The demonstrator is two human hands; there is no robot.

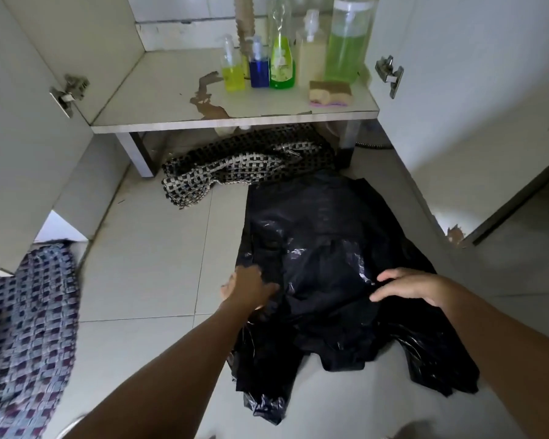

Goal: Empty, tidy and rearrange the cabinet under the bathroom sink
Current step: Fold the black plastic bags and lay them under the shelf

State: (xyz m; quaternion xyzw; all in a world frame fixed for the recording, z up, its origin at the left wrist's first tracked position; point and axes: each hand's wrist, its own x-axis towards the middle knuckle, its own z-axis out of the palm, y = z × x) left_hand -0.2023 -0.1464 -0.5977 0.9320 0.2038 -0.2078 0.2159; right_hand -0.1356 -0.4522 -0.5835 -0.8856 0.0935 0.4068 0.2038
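A black plastic bag (324,236) lies spread flat on the tiled floor in front of the open cabinet. My left hand (248,285) grips its left edge, fingers curled into the plastic. My right hand (406,285) rests on the bag's right part with fingers spread and nearly straight. On the cabinet shelf (159,99) stand a yellow pump bottle (232,71), a blue pump bottle (259,69), a green bottle (282,63), a pale bottle (311,47) and a tall jar of green liquid (346,49). A sponge (329,91) lies at the shelf's front right.
A black-and-white woven mat (244,166) lies crumpled under the shelf. A blue woven mat (26,327) covers the floor at far left. Both cabinet doors (29,128) stand open, the right door (476,115) close beside the bag. The shelf's laminate is peeled near its middle front.
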